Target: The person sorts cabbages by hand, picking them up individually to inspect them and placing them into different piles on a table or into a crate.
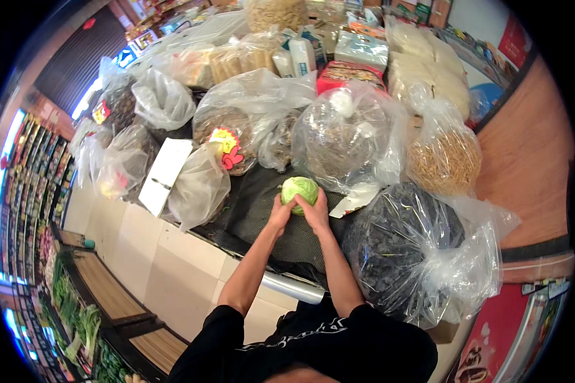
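A round, pale green cabbage is held between my two hands over a black mesh mat. My left hand grips its left side, and my right hand grips its right side, with the thumbs close together on the near side. Whether the cabbage touches the mat, I cannot tell. Just beyond it lies a large clear plastic bag of dried goods. A white card with a little red on it rests to the right of my right hand.
A big tied bag of dark dried food bulges at the right, below a bag of yellowish strands. Bagged goods and a white board stand at the left. A silvery rail edges the stand near my body. Vegetable shelves are lower left.
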`<state>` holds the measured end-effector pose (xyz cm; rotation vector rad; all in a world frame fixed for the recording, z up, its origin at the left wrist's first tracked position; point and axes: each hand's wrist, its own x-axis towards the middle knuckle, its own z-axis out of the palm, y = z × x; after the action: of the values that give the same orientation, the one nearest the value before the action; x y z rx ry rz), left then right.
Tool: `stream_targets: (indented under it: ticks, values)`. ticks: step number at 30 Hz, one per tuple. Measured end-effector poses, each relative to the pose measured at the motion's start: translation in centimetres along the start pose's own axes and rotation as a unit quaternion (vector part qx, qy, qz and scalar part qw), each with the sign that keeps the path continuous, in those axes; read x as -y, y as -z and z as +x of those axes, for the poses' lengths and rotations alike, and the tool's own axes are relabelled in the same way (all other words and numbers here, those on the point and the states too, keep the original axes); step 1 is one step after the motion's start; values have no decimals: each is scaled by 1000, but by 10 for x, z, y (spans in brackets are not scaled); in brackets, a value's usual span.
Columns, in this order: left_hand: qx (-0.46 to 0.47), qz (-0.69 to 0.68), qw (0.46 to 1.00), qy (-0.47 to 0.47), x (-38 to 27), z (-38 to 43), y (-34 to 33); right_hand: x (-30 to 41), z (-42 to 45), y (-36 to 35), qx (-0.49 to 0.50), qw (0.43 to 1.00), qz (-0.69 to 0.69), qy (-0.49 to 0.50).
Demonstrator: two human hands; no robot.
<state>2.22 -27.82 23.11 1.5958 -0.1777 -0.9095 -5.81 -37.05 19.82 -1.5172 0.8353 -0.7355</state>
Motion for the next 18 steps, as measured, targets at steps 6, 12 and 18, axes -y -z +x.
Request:
stream_targets:
  ticks: [6,12,18]
  values:
    - [-134,122,957,-228,12,-64,11,40,-40,-3,56,978,171,-105]
    - [-311,360,812,-338,-51,-228,8,101,-92,-13,322,797,498,-119]
    - [-479,327,732,-357,-26,-359,26,130,-199,-27,532,655,514,-157]
